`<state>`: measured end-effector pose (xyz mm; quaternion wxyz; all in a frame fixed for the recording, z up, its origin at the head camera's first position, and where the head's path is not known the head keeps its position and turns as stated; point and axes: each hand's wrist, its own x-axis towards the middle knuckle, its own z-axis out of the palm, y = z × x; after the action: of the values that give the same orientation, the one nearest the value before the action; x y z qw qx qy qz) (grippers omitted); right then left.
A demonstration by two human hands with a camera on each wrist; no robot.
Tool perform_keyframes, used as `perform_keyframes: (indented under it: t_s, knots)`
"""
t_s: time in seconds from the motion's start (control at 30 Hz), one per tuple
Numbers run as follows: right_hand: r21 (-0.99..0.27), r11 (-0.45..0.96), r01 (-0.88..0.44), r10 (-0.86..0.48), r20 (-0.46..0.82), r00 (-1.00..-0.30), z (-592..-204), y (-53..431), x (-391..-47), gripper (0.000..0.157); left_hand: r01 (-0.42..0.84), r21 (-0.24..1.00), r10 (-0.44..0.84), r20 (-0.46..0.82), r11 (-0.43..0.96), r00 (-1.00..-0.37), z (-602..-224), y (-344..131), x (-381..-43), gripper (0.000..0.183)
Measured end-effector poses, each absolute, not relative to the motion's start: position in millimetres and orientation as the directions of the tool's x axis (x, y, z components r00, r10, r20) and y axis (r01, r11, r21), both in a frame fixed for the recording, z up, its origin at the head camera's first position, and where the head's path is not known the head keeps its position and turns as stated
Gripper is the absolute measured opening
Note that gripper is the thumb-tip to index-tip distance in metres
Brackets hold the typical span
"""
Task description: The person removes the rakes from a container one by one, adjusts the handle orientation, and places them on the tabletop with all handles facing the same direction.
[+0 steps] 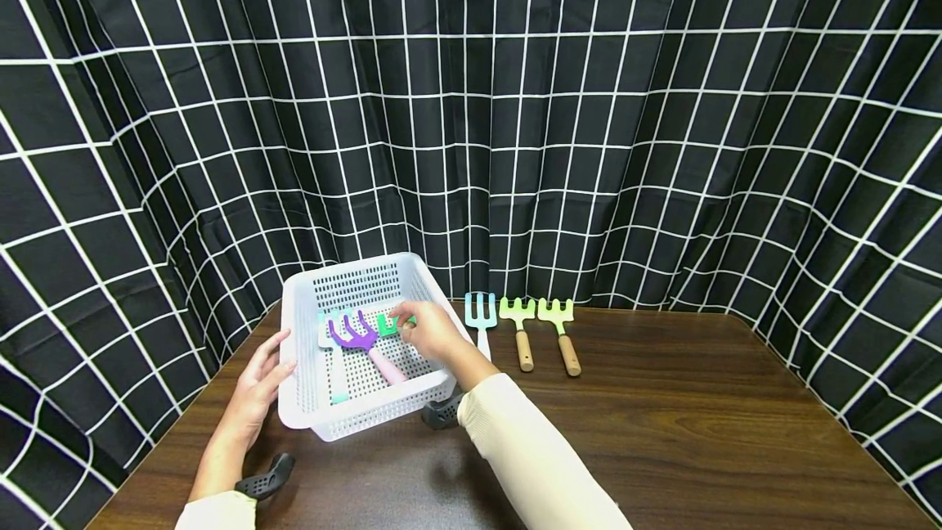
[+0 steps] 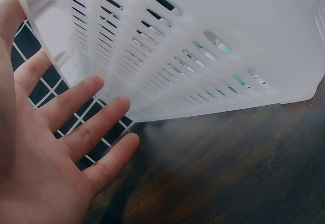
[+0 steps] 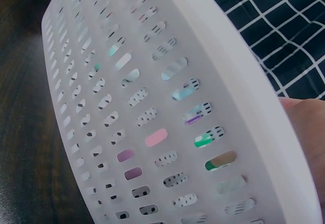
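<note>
A white slotted plastic basket (image 1: 368,409) stands on the left part of the table. My left hand (image 1: 261,379) is at its left side, fingertips at the rim; in the left wrist view the fingers (image 2: 84,127) are spread and nearly straight along the outer wall. My right hand (image 1: 430,332) reaches inside, fingers curled round a green hand rake (image 1: 385,326), whose handle is hidden. Beside it lie a purple hand rake (image 1: 358,339) with a pink handle and a pale hand fork (image 1: 338,366). Through the slots in the right wrist view, bits of green (image 3: 204,139) and pink show.
Right of the basket, a light-blue hand fork (image 1: 482,317) and two yellow-green hand rakes, one near (image 1: 524,350) and one farther right (image 1: 569,354), lie in a row with wooden handles on the rakes. A black gridded curtain (image 1: 589,145) rises behind the brown table (image 1: 699,415).
</note>
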<state>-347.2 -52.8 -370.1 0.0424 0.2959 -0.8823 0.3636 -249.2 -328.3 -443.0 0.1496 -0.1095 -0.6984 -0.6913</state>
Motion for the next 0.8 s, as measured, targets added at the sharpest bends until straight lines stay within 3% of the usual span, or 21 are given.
perform_keyframes:
  t_s: [0.17, 0.47, 0.8]
  knots:
    - [-0.582, 0.592, -0.557, -0.451, 0.334, -0.828, -370.5, -52.6, -347.5, 0.035, 0.361, 0.932, -0.054, 0.361, 0.023, -0.931, -443.0, -328.6, -249.4, 0.051]
    - [-0.485, 0.646, -0.589, -0.401, 0.442, -0.803, -373.1, -54.1, -350.4, 0.016, 0.352, 0.935, -0.059, 0.354, 0.039, -0.933, -443.5, -329.0, -249.6, 0.051]
    - [-0.425, 0.713, -0.558, -0.332, 0.497, -0.802, -368.0, -48.2, -343.2, 0.020, 0.340, 0.939, -0.069, 0.343, 0.052, -0.937, -441.5, -327.1, -248.7, 0.053]
